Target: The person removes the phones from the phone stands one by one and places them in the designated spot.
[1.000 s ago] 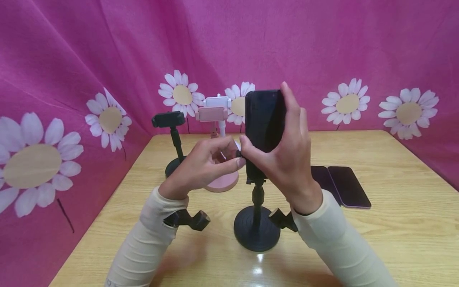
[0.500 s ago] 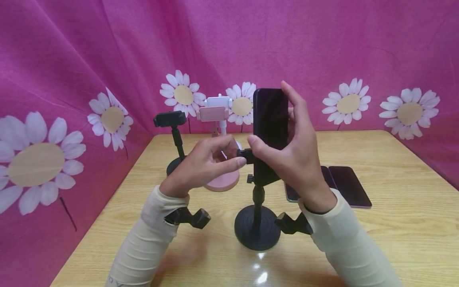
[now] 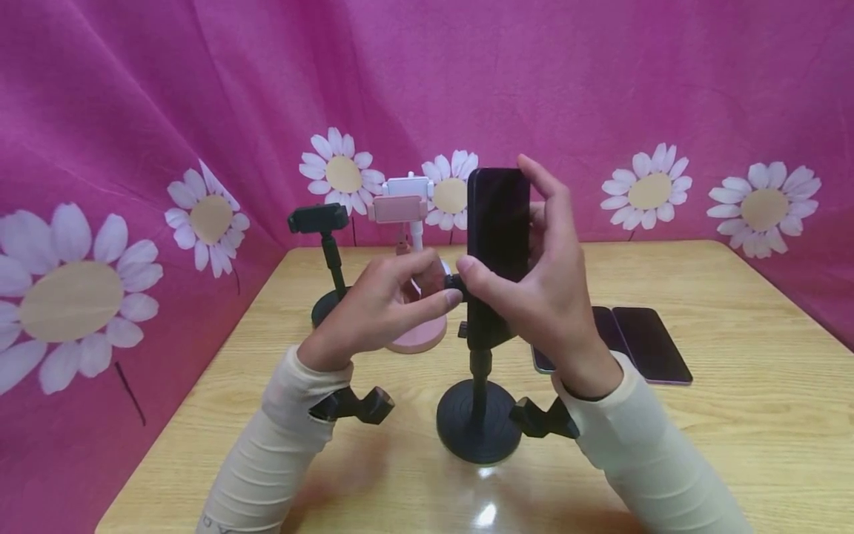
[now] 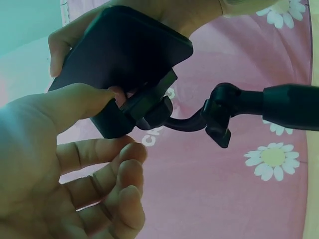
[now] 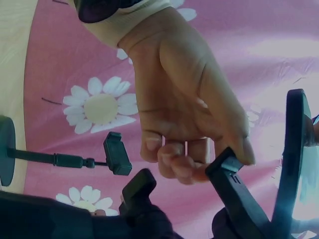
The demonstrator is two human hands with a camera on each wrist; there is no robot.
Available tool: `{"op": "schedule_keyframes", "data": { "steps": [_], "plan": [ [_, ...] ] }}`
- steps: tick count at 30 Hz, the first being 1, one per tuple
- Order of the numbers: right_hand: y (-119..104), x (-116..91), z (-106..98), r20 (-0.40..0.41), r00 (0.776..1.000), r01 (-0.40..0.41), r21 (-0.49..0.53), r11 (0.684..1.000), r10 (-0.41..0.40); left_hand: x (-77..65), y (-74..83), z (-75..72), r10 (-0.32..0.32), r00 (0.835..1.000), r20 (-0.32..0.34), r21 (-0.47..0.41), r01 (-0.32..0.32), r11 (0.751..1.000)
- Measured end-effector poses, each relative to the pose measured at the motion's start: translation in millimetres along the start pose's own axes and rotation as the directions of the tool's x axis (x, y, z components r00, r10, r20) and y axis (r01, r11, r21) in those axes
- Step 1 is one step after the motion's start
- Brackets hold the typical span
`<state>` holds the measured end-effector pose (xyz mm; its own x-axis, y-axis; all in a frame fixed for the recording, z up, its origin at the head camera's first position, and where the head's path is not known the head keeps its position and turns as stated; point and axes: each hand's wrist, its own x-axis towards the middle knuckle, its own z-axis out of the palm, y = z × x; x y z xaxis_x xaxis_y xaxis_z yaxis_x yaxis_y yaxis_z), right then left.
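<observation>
In the head view my right hand (image 3: 554, 289) grips a black phone (image 3: 497, 222), thumb on its left edge and index finger at its top right corner. The phone stands upright over a black phone stand (image 3: 478, 423) with a round base. My left hand (image 3: 383, 311) pinches the end of the stand's clamp (image 4: 112, 119) between thumb and index finger, the other fingers curled loosely below. In the right wrist view the clamp's outer end (image 5: 227, 164) sticks out towards the left fingertips, clear of the phone's edge (image 5: 294, 144). The phone hides most of the clamp in the head view.
Behind the left hand stand a black phone stand (image 3: 319, 219), a pink one (image 3: 398, 210) and a white one (image 3: 408, 187). Dark phones (image 3: 652, 345) lie side by side on the wooden table (image 3: 754, 415), right of the right hand. A pink flowered cloth (image 3: 547, 89) hangs behind.
The phone and right hand have shifted slightly right, turning the phone a little and baring the clamp's end beside the left fingers. The left hand keeps its pinch, nearly still.
</observation>
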<state>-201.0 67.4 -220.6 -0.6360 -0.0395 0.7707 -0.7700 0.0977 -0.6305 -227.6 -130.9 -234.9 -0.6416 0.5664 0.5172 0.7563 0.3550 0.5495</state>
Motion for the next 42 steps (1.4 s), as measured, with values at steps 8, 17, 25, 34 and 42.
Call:
{"op": "schedule_keyframes", "data": {
  "steps": [8, 17, 25, 34, 42],
  "plan": [
    [1.9, -2.1, 2.5, 0.017, 0.999, 0.045, -0.011, 0.999, -0.045, -1.0, 6.2, 1.6, 0.004, 1.000, -0.011, 0.047, -0.004, 0.999],
    [3.6, -3.2, 5.0, 0.031, 0.998, 0.055, -0.015, 0.998, -0.054, -1.6, 5.7, 3.2, -0.028, 0.999, -0.026, 0.036, 0.029, 0.999],
    [3.9, -0.9, 2.0, 0.010, 0.998, 0.065, 0.064, 0.996, -0.066, -1.4, 4.5, 4.7, -0.041, 0.999, -0.025, 0.003, 0.041, 0.999],
    [-13.9, 1.7, -1.9, -0.177, 0.976, 0.192, 0.425, 0.885, -0.127, 0.0, 5.0, 6.8, -0.036, 0.999, -0.024, -0.002, 0.035, 0.999],
    [-29.9, 11.9, -19.7, -0.406, 0.902, 0.327, 0.425, 0.844, -0.145, -1.3, 7.7, 5.7, -0.047, 0.999, -0.027, -0.008, 0.047, 0.999]
  ]
}}
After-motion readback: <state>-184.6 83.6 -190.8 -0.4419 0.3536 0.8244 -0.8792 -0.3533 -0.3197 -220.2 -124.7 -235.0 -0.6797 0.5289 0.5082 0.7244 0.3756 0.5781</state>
